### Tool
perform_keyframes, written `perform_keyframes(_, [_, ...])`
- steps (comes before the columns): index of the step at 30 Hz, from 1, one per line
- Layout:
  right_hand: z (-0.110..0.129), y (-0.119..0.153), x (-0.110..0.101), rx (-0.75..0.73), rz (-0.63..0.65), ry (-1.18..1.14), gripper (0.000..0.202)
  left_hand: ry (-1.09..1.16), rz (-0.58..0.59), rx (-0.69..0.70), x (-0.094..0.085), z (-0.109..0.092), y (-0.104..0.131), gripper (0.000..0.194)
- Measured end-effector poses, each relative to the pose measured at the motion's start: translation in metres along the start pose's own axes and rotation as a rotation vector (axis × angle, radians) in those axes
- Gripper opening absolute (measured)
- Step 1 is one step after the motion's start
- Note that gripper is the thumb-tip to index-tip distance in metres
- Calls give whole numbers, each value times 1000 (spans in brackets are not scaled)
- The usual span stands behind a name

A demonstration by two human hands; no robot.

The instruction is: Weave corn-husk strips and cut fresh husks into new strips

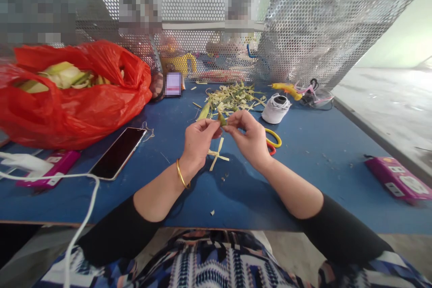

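Both my hands meet above the middle of the blue table, pinching a small piece of green-brown husk point(222, 119) between their fingertips. My left hand point(200, 140), with a gold bangle at the wrist, closes on its left side. From the right, my right hand point(249, 138) grips the same piece with thumb and fingers. Just below them lies a small cross of pale husk strips point(218, 155). Beyond the fingers, a longer husk leaf point(204, 111) rests near a heap of husk scraps point(234, 97). Scissors point(275, 138) with yellow and red handles lie partly hidden behind my right hand.
A red plastic bag point(101, 112) of husks fills the left side. Near it lie a phone point(118, 153), a purple power strip point(59, 168) and a white cable point(89, 209). White thread point(276, 110), a yellow glue gun point(286, 90) and another purple strip point(398, 177) are on the right.
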State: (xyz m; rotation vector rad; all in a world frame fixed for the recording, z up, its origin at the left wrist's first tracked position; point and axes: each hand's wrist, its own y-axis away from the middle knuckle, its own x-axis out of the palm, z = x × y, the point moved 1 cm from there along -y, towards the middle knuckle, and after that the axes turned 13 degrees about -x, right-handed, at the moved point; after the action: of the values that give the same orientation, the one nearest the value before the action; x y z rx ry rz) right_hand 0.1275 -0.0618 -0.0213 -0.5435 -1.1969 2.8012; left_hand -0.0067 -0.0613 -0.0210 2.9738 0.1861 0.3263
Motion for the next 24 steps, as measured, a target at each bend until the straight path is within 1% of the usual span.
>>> perform_keyframes(2, [1, 1, -1, -94, 42, 141, 4, 25, 14, -37, -1, 0, 0, 19])
perform_keyframes(4, [2, 1, -2, -154, 71, 228, 7, 60, 35, -71, -1, 0, 0, 17])
perform_keyframes(6, [3, 1, -3, -182, 81, 260, 10, 95, 57, -112, -1, 1, 0, 13])
perform_keyframes(9, [4, 0, -3, -174, 69, 237, 11, 131, 66, -155, -2, 1, -1, 7])
perform_keyframes(11, [4, 0, -2, -124, 47, 174, 10, 135, 63, -150, -1, 2, 0, 6])
perform_keyframes(13, [2, -1, -2, -31, 18, 77, 8, 116, 67, -118, -1, 3, 0, 6])
perform_keyframes(16, [-2, -1, 0, 121, -10, -83, 7, 47, 76, -52, -1, 2, 0, 4])
perform_keyframes(18, [-6, -2, 1, 197, -10, -194, 12, -19, 73, -6, -2, 1, -1, 4])
perform_keyframes(21, [-9, -5, 0, 288, 47, -334, 20, -163, 62, 79, -7, -4, -5, 3])
perform_keyframes(24, [-9, -8, -3, 353, 134, -378, 14, -270, 53, 129, -12, -8, -7, 4])
